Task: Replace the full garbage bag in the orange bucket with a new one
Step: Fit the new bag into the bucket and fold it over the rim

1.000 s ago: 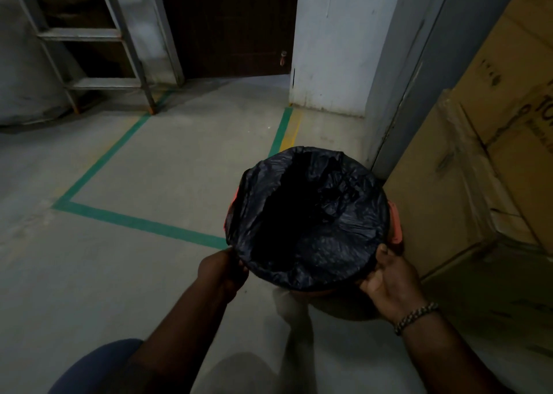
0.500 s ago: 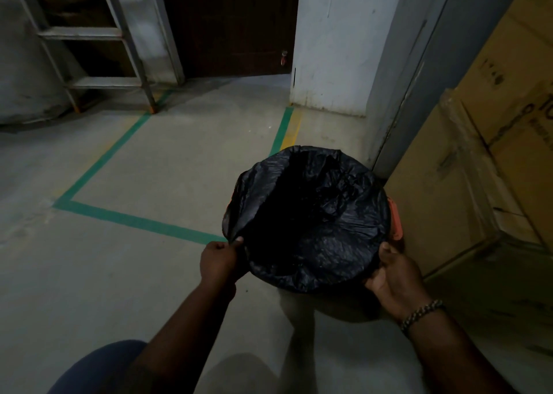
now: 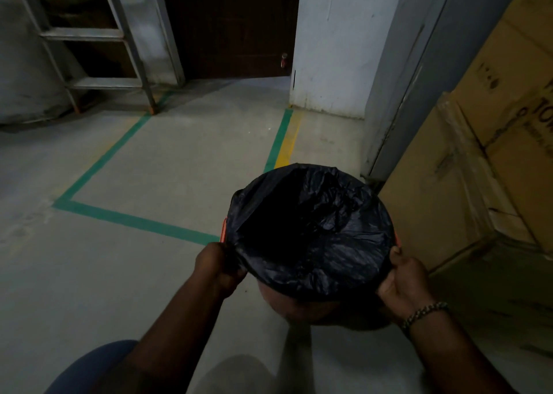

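A black garbage bag lines the orange bucket, its mouth spread wide and folded over the rim. Only slivers of orange rim show at the left and right sides. My left hand pinches the bag's edge at the near left of the rim. My right hand, with a beaded bracelet on the wrist, grips the bag's folded edge at the near right. The bag's inside is dark and I cannot see any contents.
Large cardboard boxes stand right beside the bucket. A grey door frame and white wall lie behind it. Green floor tape marks the concrete floor to the left. A metal ladder stands at the far left.
My left hand has risen from under the rim to pinch the bag's left edge. The right hand stays on the right edge. The view has shifted slightly.
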A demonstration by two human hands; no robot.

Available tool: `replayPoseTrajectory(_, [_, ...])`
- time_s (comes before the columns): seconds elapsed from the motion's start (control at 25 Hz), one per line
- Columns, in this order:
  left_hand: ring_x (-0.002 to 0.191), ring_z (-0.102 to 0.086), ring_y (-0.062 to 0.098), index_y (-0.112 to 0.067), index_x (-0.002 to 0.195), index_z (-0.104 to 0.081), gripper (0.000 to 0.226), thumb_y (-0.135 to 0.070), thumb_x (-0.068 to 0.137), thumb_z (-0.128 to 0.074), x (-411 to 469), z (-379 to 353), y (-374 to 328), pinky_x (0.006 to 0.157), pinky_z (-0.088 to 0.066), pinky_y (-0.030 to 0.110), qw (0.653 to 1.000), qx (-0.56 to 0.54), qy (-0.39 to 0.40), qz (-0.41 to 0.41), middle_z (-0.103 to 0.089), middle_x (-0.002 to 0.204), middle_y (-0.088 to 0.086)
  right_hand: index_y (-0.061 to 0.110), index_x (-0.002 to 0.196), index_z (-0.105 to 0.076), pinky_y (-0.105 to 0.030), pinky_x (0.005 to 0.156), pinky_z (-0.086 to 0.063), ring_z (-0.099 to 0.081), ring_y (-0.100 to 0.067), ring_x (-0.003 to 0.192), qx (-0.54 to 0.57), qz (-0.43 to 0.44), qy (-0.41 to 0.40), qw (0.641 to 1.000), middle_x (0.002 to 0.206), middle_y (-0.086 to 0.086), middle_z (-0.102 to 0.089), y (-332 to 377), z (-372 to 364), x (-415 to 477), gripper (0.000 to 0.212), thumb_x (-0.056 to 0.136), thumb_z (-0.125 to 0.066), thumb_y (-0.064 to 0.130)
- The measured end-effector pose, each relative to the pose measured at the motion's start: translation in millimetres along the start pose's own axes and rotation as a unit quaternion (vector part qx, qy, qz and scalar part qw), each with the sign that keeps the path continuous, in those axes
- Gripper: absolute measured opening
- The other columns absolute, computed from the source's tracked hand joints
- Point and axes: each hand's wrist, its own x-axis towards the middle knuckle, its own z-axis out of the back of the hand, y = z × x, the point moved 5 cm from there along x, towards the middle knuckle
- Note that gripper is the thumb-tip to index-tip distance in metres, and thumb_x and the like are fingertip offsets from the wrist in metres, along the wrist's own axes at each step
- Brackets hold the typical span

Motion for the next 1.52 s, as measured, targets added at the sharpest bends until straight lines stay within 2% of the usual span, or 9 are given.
replayPoseTrajectory(0.16, [0.084,-0.065,0.026,-0.01,0.104,-0.06,0.019,-0.025,0.093,-0.056,-7,-16,-4,0.066,-0.059,0.035,0.996,0.032,0.086,0.008,-0.064,0.094,0.01,0.015,0.13,-0.063,-0.045,0.095,-0.05,-0.061,-0.027,0.117,0.029,0.002,0.003,1.0,0.128,-0.009,-0.065,8,1,-14,0.033,0.098,-0.061,0.023])
replayPoseTrajectory(0.24, [0.097,-0.069,0.027,-0.011,0.118,-0.065,0.029,-0.023,0.092,-0.065,-11,-23,4,0.076,-0.058,0.036,0.99,0.07,0.126,-0.005,-0.072,0.109,0.008,0.015,0.112,-0.067,-0.04,0.084,-0.052,-0.064,-0.024,0.107,0.056,0.0,0.008,0.998,0.121,-0.007,-0.067,12,1,-19,0.057,0.062,-0.092,0.027])
replayPoseTrajectory(0.36, [0.099,-0.07,0.035,-0.004,0.129,-0.061,0.039,-0.003,0.09,-0.06,-11,-25,25,0.078,-0.057,0.039,0.991,0.064,0.119,-0.006,-0.071,0.118,0.019,0.016,0.094,-0.061,-0.04,0.075,-0.05,-0.062,-0.023,0.091,0.041,-0.022,-0.018,0.999,0.111,-0.007,-0.062,7,1,-31,0.017,0.093,-0.065,0.032])
replayPoseTrajectory(0.56, [0.102,-0.069,0.04,0.002,0.125,-0.061,0.039,-0.005,0.087,-0.066,-10,-30,38,0.079,-0.058,0.042,0.996,0.052,0.073,-0.017,-0.07,0.115,0.023,0.02,0.103,-0.062,-0.053,0.094,-0.047,-0.062,-0.029,0.098,0.004,-0.058,0.006,0.998,0.104,-0.006,-0.066,-26,-13,-62,0.022,0.101,-0.054,0.04])
replayPoseTrajectory(0.84, [0.108,-0.065,0.033,-0.012,0.121,-0.064,0.039,-0.042,0.097,-0.058,-14,-31,50,0.097,-0.052,0.047,0.992,0.107,0.062,0.025,-0.071,0.114,0.015,0.016,0.126,-0.057,-0.048,0.086,-0.048,-0.06,-0.028,0.092,0.021,-0.057,-0.011,0.998,0.125,-0.012,-0.059,-36,-10,-55,0.023,0.105,-0.05,0.021])
replayPoseTrajectory(1.08, [0.054,-0.068,0.028,-0.002,0.076,-0.061,0.021,-0.023,0.077,-0.065,-6,-8,8,0.054,-0.059,0.038,0.915,0.334,-0.087,-0.211,-0.069,0.074,0.022,0.017,0.139,-0.052,-0.047,0.072,-0.052,-0.062,-0.029,0.097,-0.027,-0.032,-0.016,0.999,0.122,-0.009,-0.064,-40,-8,-42,0.033,0.106,-0.048,0.019])
replayPoseTrajectory(1.24, [0.058,-0.058,0.026,-0.008,0.089,-0.066,0.015,-0.006,0.078,-0.056,-4,-16,1,0.053,-0.053,0.035,0.937,0.291,-0.035,-0.19,-0.066,0.077,0.02,0.019,0.138,-0.052,-0.054,0.089,-0.051,-0.06,-0.031,0.105,-0.082,-0.008,-0.017,0.996,0.107,-0.003,-0.064,-28,2,-29,0.032,0.106,-0.046,0.017])
replayPoseTrajectory(1.36, [0.058,-0.057,0.02,-0.012,0.079,-0.064,0.013,-0.02,0.088,-0.059,-7,-25,2,0.064,-0.051,0.032,0.955,0.265,0.01,-0.135,-0.063,0.065,0.004,0.016,0.142,-0.049,-0.058,0.099,-0.049,-0.057,-0.034,0.116,-0.097,-0.017,-0.025,0.995,0.116,-0.007,-0.063,-20,12,-15,0.036,0.107,-0.044,0.016])
replayPoseTrajectory(1.52, [0.058,-0.06,0.019,-0.013,0.076,-0.061,0.044,-0.054,0.077,-0.077,10,-25,2,0.06,-0.055,0.033,0.929,0.328,0.016,-0.172,-0.062,0.069,0.004,0.016,0.145,-0.047,-0.056,0.082,-0.052,-0.06,-0.033,0.106,-0.091,-0.038,-0.025,0.995,0.139,-0.013,-0.056,-13,22,-3,0.038,0.107,-0.044,0.015])
